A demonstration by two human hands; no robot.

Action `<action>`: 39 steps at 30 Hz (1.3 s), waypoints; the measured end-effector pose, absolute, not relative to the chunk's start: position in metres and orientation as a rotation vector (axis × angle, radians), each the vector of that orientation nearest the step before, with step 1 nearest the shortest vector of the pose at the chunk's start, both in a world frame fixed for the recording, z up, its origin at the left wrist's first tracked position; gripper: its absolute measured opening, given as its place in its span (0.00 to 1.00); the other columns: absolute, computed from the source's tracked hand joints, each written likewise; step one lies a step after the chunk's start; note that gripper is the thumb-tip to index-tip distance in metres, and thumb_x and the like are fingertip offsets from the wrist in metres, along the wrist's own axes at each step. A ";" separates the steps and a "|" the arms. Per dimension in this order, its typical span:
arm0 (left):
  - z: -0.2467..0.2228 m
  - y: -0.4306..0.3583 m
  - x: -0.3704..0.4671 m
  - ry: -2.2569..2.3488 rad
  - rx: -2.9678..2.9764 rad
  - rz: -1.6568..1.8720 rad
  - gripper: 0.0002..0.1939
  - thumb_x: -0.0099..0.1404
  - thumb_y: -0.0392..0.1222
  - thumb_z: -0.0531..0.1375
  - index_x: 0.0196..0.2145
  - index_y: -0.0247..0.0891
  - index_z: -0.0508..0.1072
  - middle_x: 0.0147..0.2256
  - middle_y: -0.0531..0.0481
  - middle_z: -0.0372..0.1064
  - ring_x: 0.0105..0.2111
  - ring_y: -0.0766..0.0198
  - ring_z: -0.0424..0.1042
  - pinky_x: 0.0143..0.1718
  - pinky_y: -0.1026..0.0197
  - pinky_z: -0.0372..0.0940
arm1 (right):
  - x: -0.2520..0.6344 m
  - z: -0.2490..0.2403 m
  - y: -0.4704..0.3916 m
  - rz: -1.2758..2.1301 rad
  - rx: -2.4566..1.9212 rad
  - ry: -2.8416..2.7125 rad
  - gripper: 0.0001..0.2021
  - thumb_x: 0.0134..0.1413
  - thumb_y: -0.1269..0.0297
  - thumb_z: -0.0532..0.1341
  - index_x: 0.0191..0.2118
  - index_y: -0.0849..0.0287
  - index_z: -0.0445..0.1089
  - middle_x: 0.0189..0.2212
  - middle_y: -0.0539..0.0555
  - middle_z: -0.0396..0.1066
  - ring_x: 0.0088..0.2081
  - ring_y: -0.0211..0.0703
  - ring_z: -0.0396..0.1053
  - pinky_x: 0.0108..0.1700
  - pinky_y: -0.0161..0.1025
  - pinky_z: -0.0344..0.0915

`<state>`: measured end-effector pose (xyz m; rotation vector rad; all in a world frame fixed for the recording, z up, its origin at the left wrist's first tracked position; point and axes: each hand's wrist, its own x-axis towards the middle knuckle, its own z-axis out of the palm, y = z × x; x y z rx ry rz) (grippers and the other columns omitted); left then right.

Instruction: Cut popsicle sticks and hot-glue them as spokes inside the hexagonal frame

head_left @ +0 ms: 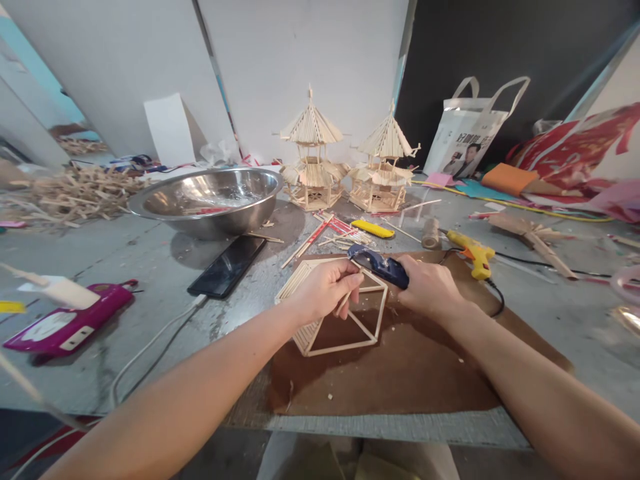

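Note:
A many-sided frame of thin wooden sticks [341,347] lies on a brown board [400,373], its left part covered with sticks side by side. Above the frame, my left hand [333,288] pinches a thin wooden stick between closed fingers. My right hand [433,287] is wrapped round a dark blue hand tool [383,267], whose head reaches towards the left hand's fingertips and the stick. Whether the tool touches the stick is too small to tell. Part of the frame is hidden behind my left hand.
Two stick pagodas [314,177] stand at the back. A steel bowl [210,200], a phone [227,268] and a purple device [75,319] are on the left. Behind the frame lies a yellow cutter [373,229]; a yellow glue gun [473,255] is at the right.

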<state>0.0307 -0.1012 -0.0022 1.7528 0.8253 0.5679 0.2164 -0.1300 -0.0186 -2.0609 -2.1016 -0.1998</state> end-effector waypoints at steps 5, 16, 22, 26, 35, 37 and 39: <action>-0.003 -0.100 0.030 0.814 1.795 0.559 0.09 0.58 0.44 0.50 0.27 0.34 0.60 0.20 0.56 0.62 0.12 0.76 0.59 0.14 0.70 0.54 | 0.222 -0.019 -0.126 -0.086 -2.010 -2.057 0.11 0.42 0.59 0.51 0.33 0.55 0.64 0.25 0.52 0.70 0.28 0.45 0.67 0.25 0.35 0.53; -0.008 -0.096 0.029 0.849 1.734 0.863 0.11 0.54 0.46 0.54 0.26 0.34 0.64 0.20 0.57 0.57 0.18 0.74 0.59 0.20 0.69 0.58 | 0.227 -0.025 -0.125 -0.042 -1.790 -1.873 0.12 0.43 0.59 0.52 0.36 0.58 0.60 0.27 0.53 0.68 0.27 0.43 0.65 0.27 0.35 0.56; -0.011 -0.097 0.032 0.714 1.518 0.874 0.10 0.53 0.45 0.56 0.28 0.34 0.61 0.20 0.55 0.61 0.21 0.71 0.65 0.23 0.65 0.63 | 0.216 -0.022 -0.134 0.220 -1.414 -1.939 0.08 0.45 0.62 0.53 0.33 0.59 0.61 0.24 0.51 0.65 0.24 0.37 0.62 0.27 0.32 0.57; -0.010 -0.099 0.034 0.728 1.470 0.872 0.10 0.52 0.42 0.58 0.28 0.34 0.62 0.22 0.54 0.64 0.23 0.69 0.67 0.26 0.64 0.64 | 0.214 -0.021 -0.137 0.366 -1.324 -1.970 0.08 0.45 0.65 0.53 0.34 0.60 0.61 0.23 0.50 0.64 0.24 0.35 0.60 0.27 0.31 0.57; -0.011 -0.096 0.031 0.769 1.423 0.834 0.09 0.50 0.41 0.58 0.29 0.34 0.64 0.23 0.53 0.66 0.23 0.69 0.67 0.26 0.63 0.64 | 0.216 -0.026 -0.134 0.378 -1.271 -1.923 0.10 0.44 0.67 0.53 0.36 0.60 0.61 0.27 0.52 0.66 0.27 0.36 0.62 0.30 0.33 0.59; -0.009 -0.095 0.030 0.818 1.481 0.777 0.08 0.51 0.42 0.57 0.28 0.34 0.65 0.22 0.54 0.65 0.19 0.72 0.64 0.21 0.67 0.61 | 0.219 -0.027 -0.132 0.351 -1.261 -1.903 0.10 0.44 0.66 0.54 0.36 0.61 0.61 0.27 0.51 0.66 0.26 0.36 0.62 0.29 0.33 0.59; -0.006 -0.094 0.029 0.885 1.601 0.692 0.08 0.52 0.43 0.56 0.25 0.34 0.65 0.21 0.54 0.65 0.16 0.75 0.59 0.17 0.70 0.55 | 0.222 -0.026 -0.132 0.330 -1.253 -1.908 0.10 0.43 0.67 0.55 0.36 0.61 0.61 0.27 0.51 0.66 0.26 0.36 0.62 0.29 0.32 0.59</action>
